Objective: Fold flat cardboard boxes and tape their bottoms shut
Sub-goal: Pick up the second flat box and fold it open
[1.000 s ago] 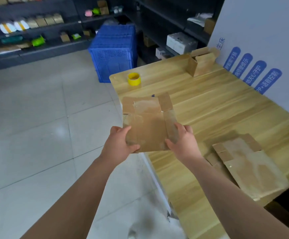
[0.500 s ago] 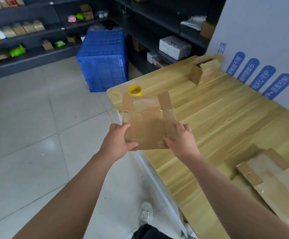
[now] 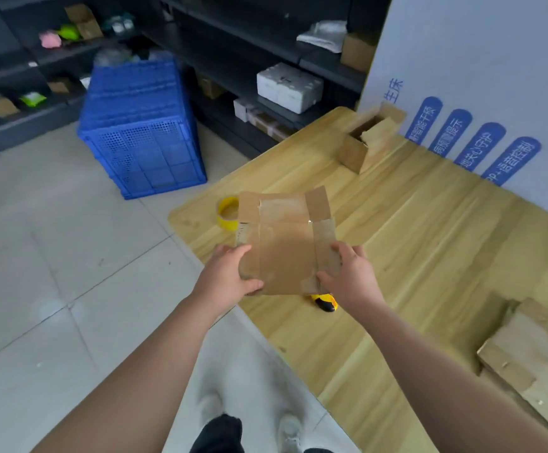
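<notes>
A flat brown cardboard box (image 3: 285, 243), with old tape marks on it, is held up above the near left corner of the wooden table (image 3: 429, 256). My left hand (image 3: 230, 276) grips its lower left corner, thumb on top. My right hand (image 3: 347, 276) grips its lower right corner. A yellow tape roll (image 3: 227, 213) stands on the table behind the box, partly hidden by it. A yellow and black tool (image 3: 326, 302) lies on the table just under the box's near edge.
A folded open box (image 3: 369, 142) stands at the far end of the table by the white board. A stack of flat boxes (image 3: 534, 361) lies at the right edge. A blue crate (image 3: 138, 132) sits on the tiled floor before dark shelves.
The view has swung left and down, so the flat stack has slid to the right edge. The held box now lies over the table corner and covers part of the tape roll. Both grips are unchanged.
</notes>
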Demonstrator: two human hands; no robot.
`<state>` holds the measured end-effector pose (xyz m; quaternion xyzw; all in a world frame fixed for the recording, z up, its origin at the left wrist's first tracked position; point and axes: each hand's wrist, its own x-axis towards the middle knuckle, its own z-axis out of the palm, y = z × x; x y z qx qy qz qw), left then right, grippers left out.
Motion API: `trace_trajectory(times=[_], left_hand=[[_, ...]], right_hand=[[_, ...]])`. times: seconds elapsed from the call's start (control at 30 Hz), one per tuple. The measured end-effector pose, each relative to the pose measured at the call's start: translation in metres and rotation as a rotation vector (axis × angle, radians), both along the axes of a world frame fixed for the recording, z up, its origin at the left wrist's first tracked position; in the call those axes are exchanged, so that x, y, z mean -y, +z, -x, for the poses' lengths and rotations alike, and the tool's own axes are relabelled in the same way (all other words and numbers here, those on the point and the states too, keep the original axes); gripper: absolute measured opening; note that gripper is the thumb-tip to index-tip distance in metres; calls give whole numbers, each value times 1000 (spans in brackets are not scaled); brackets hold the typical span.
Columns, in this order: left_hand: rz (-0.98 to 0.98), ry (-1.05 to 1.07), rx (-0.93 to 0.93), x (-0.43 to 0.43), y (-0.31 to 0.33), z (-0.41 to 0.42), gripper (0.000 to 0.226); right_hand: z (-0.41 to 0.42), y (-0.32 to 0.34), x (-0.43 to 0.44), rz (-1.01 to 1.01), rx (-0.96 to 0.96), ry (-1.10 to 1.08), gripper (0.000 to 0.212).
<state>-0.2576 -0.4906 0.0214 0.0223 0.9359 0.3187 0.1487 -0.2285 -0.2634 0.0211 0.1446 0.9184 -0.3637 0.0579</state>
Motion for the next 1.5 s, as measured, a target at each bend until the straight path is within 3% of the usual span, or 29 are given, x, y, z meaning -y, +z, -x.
trace_trajectory(times=[0.47,0.6,0.9,1.03,1.1,1.27,1.5], left_hand=[[46,-432,100,17,-32,139,84],[40,-505,117,15,-42,154,85],[55,-530,209,3,-62,167,92],[78,-561,225,-7,-64,173,84],[78,-579,221,-10,-64,179,78],[98,-647,145,-19,-44,202,63],[189,-753,6,-29,-19,243,49]], right_hand=[[52,-13,46,4,27,-433,72],[55,-15,54,4,66,-535,55],[65,-23,48,68,98,-569,61],[72,-23,41,70,87,-573,60],[76,-20,39,43,81,-578,54],[86,-10,39,-9,45,-608,12],[98,8,50,-79,65,-616,7]])
